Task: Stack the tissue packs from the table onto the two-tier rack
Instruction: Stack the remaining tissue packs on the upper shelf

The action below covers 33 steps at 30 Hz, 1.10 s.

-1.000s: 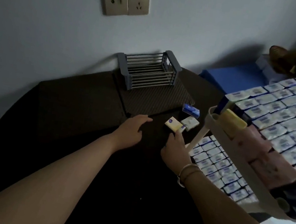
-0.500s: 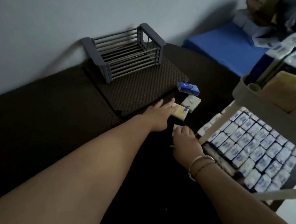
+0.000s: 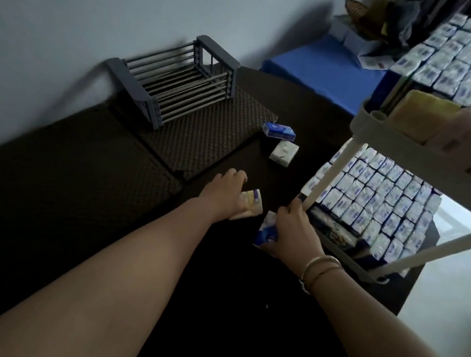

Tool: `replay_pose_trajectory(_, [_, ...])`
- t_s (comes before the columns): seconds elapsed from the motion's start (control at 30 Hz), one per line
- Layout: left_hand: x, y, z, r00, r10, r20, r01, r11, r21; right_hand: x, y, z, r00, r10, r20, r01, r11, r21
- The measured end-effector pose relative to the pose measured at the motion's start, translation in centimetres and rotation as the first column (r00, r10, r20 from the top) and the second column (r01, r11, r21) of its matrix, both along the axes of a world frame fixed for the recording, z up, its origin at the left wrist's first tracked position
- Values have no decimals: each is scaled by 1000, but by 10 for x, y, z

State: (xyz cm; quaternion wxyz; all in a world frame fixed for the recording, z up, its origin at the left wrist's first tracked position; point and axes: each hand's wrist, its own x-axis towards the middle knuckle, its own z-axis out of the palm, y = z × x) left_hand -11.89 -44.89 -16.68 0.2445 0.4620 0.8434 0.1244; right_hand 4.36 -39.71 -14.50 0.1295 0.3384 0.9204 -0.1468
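Filling most of the view, a dark table [image 3: 40, 210] runs from the near edge to the far wall, with a dimpled mat [image 3: 203, 137] laid on its far middle. At right stands the two-tier rack [image 3: 368, 121], a pale frame whose slanted post [image 3: 331, 174] comes down to the table's right edge; both its tiers are packed with rows of white-and-blue tissue packs [image 3: 378, 196], and a few yellow and pink packs [image 3: 427, 115] sit along the near rim of the upper tier. A grey slatted holder [image 3: 178, 84] stands on the far part of the mat, close to the wall. Beyond the table's far right lies a blue surface [image 3: 321, 68] with boxes on it.

Two bare forearms reach in from the near edge. The left hand [image 3: 223, 191] curls its fingers round a yellow tissue pack [image 3: 250, 203], low over the table's middle. The right hand [image 3: 290, 229], with bangles [image 3: 318, 267] on its wrist, grips a blue-and-white tissue pack [image 3: 266, 232] just beside the foot of the rack's post; the pack is blurred. Two more packs lie loose on the table farther off, near the mat's right corner: a blue pack [image 3: 279, 131], and a white pack [image 3: 283, 153] just nearer than it.
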Motion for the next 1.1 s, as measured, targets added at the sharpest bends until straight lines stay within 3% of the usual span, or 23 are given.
replay_pose_trajectory(0.13, [15,-27,6,992,-48,113,53,997,-49,19,-9,6,992,-85,-95,78,995,-68])
replay_pose_trajectory(0.27, [27,-41,49,943,7,333,-63,985,158,33,-8,35,959,-202,-200,136,944,-300])
replay_pose_trajectory(0.33, [30,-43,85,934,16,358,-118,957,266,40,-9,61,939,-177,-295,100,961,-258])
replay_pose_trajectory(0.57, [53,-49,212,971,63,231,-191,785,589,60,1,199,809,157,-567,-143,987,70])
replay_pose_trajectory(0.7, [82,-34,270,975,113,189,-213,707,675,78,26,263,708,255,-659,-187,967,174])
replay_pose_trajectory(0.83, [123,6,310,973,182,144,-229,651,723,115,86,300,617,192,-763,-117,981,152])
replay_pose_trajectory(0.93, [152,50,325,972,199,124,-224,634,741,146,143,309,601,63,-797,-21,998,63])
replay_pose_trajectory(1.1, [184,129,323,979,143,146,-205,691,694,186,224,296,589,-129,-798,97,991,-88])
